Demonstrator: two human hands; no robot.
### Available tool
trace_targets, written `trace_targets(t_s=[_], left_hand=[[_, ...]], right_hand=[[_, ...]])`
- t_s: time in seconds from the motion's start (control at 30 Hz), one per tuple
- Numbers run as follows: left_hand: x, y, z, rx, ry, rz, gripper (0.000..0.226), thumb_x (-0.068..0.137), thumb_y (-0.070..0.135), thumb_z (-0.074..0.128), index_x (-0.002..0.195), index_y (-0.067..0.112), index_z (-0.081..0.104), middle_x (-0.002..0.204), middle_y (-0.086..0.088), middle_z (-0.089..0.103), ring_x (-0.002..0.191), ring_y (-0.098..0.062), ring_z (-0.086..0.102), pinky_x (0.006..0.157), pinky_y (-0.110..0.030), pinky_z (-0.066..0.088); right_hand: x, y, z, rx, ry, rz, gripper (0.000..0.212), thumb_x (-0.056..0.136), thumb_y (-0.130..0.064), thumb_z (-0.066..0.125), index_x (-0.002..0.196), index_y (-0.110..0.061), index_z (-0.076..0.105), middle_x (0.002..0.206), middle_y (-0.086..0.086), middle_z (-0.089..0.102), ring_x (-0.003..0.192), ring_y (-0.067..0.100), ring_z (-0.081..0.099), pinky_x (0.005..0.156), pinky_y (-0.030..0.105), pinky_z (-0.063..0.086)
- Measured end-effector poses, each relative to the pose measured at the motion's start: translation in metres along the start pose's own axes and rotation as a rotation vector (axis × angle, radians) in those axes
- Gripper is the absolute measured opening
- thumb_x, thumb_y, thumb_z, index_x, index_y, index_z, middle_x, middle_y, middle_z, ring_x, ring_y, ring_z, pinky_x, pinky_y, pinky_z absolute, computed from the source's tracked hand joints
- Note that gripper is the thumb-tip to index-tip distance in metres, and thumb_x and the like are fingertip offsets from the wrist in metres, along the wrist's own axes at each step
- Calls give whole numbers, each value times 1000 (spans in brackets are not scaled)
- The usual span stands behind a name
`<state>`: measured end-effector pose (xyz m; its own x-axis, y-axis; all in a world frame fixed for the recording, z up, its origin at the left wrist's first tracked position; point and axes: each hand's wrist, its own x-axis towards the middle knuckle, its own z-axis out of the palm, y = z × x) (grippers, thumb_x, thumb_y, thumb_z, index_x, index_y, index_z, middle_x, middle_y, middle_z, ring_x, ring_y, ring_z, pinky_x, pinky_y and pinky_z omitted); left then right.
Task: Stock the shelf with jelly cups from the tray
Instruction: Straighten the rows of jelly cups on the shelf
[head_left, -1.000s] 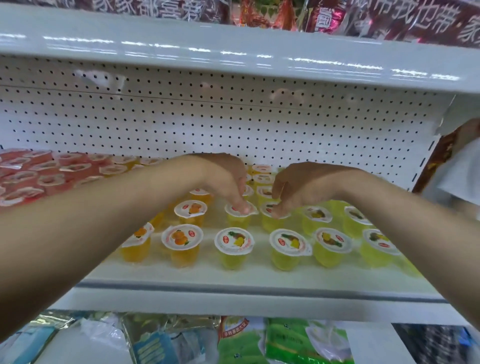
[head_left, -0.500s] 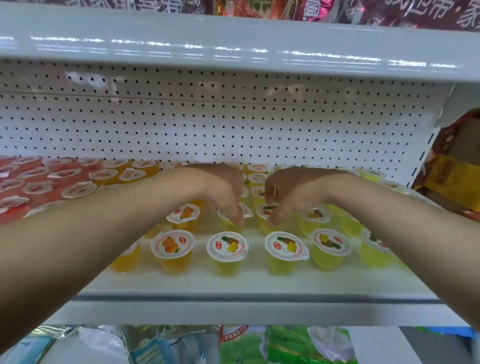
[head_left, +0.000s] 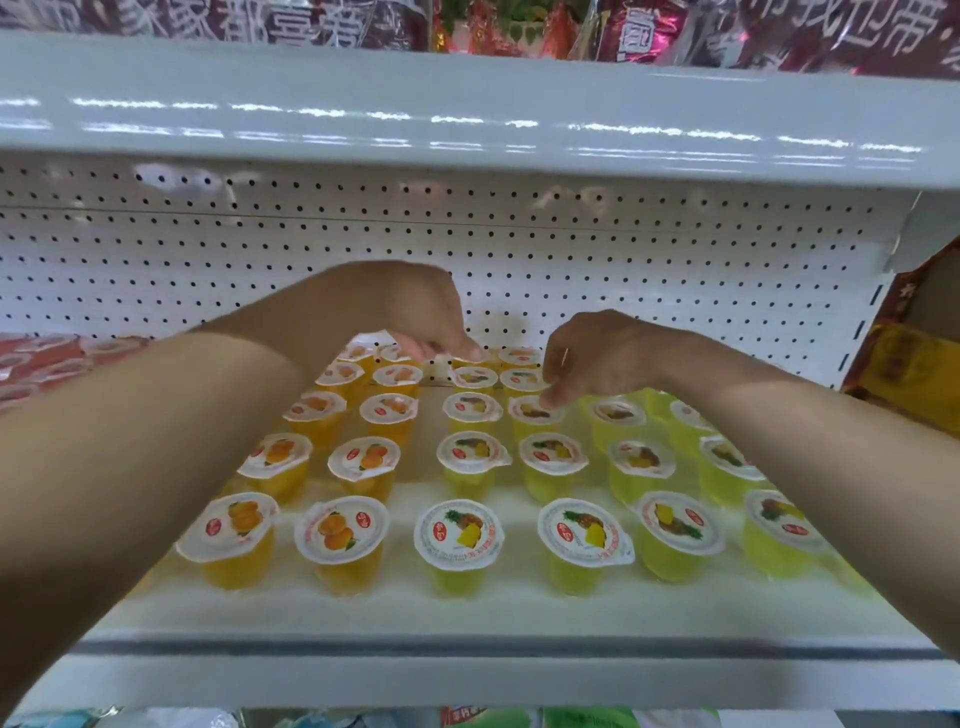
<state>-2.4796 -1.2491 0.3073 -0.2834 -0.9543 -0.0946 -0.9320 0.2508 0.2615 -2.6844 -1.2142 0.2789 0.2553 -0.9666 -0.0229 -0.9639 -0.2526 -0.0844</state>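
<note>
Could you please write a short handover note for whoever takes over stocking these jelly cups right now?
Left hand: reaching to the back of the shelf, fingertips down at the rear cups; whether it grips one cannot be told.
Right hand: fingertips on the lid of a yellow pineapple cup in a rear row; grip unclear.
Done: orange cups stand upright in rows on the left, yellow ones on the right, red cups at far left.
Left: the tray is not in view, so the remaining stock is unknown. There is room along the front edge.
</note>
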Motion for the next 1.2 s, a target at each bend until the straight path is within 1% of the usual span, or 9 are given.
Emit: trace_targets(t_s=[0.13, 0.23, 0.37, 0.47, 0.6, 0.7, 0.83, 0.97, 1.2], left_hand=[[15, 9, 28, 15, -125, 5, 50, 79, 45, 77, 113, 10, 68, 97, 0, 68, 79, -11, 64, 60, -16, 47], [24, 12, 39, 48, -190, 3, 56, 77, 43, 79, 116, 5, 67, 99, -3, 60, 78, -16, 59, 64, -17, 51], [29, 10, 47, 118, -159, 19, 47, 76, 39, 81, 110, 9, 69, 108, -6, 68, 75, -12, 61, 55, -15, 46], [28, 8, 36, 109, -130, 25, 54, 77, 49, 77, 113, 10, 67, 104, -3, 67, 80, -13, 63, 65, -22, 49], [40, -13, 1, 42, 89, -58, 57, 76, 54, 76, 110, 9, 67, 107, -8, 69, 89, -21, 70, 91, -35, 53], [55, -34, -8, 34, 112, -110, 57, 75, 54, 77, 108, 8, 67, 110, -7, 68, 87, -22, 69, 88, -38, 56], [73, -57, 4, 43, 80, -177, 55, 77, 51, 77, 108, 7, 65, 107, -5, 65, 89, -23, 67, 89, -38, 56], [89, -73, 16, 162, 43, -200, 50, 80, 57, 70, 96, 11, 67, 97, -5, 70, 69, -19, 67, 81, -32, 54], [102, -83, 18, 159, -10, -190, 53, 81, 51, 73, 115, 10, 66, 110, -3, 68, 81, -21, 69, 89, -38, 55]], right_hand=[[14, -3, 12, -31, -76, -17, 40, 77, -48, 77, 107, -22, 67, 108, -5, 64, 99, 16, 58, 81, 30, 48], [18, -4, 14, -41, -98, -33, 42, 77, -48, 77, 108, -22, 67, 108, -5, 64, 101, 17, 59, 85, 32, 50], [20, -5, 15, -42, -104, -50, 42, 79, -46, 76, 111, -21, 66, 110, -4, 63, 103, 18, 58, 87, 33, 49], [25, -2, 13, -25, -64, -44, 41, 78, -48, 76, 108, -22, 66, 108, -4, 63, 101, 17, 58, 83, 30, 49], [40, 2, 6, 60, 71, -33, 38, 79, -47, 76, 107, -25, 66, 111, -5, 64, 102, 17, 57, 85, 30, 48], [53, -1, 7, 109, 95, -50, 33, 80, -40, 78, 107, -23, 68, 114, -4, 63, 107, 17, 57, 94, 34, 49], [70, -13, 12, 139, 89, -108, 31, 80, -36, 79, 105, -21, 70, 111, -5, 63, 106, 16, 58, 94, 32, 49], [83, -24, 14, 138, 49, -151, 29, 81, -32, 78, 107, -21, 71, 104, -9, 55, 97, 14, 55, 81, 27, 46], [112, -29, 18, 121, 122, -108, 24, 81, -38, 78, 99, -23, 70, 96, -10, 59, 98, 17, 59, 80, 29, 47]])
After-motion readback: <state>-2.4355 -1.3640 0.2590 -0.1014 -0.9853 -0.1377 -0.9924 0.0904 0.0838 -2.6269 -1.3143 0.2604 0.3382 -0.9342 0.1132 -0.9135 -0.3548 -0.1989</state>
